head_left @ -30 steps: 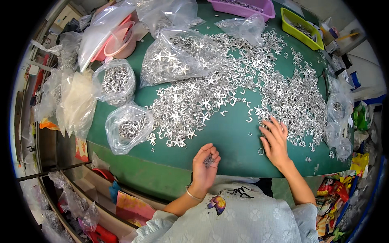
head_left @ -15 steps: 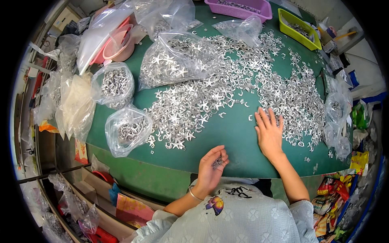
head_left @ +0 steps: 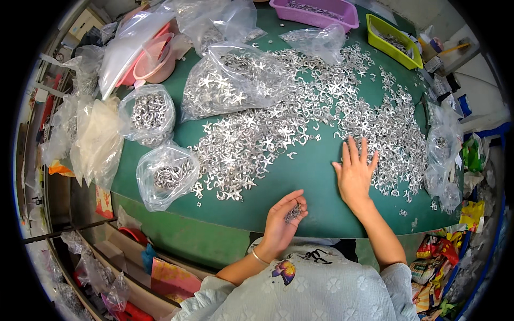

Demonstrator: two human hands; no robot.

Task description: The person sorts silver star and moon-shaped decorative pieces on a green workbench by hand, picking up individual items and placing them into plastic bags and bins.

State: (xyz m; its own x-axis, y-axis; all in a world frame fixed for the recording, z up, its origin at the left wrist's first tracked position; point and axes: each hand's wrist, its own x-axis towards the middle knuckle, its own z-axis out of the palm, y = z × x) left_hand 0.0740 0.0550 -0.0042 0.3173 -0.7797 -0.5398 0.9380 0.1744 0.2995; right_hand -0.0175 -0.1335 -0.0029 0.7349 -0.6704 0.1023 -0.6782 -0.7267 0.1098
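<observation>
Left hand [head_left: 282,218] cupped at the table's near edge, pinching small metal pieces [head_left: 293,213]: light, stiff, slippery, pinch by edges. Right hand [head_left: 355,172] spread flat beside the pile [head_left: 300,115].

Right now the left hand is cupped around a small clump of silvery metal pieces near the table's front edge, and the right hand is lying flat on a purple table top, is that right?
Not quite. The head view shows the table top is green, not purple. The left hand does cup a small clump of silvery metal pieces near the front edge, and the right hand lies flat on it.
</observation>
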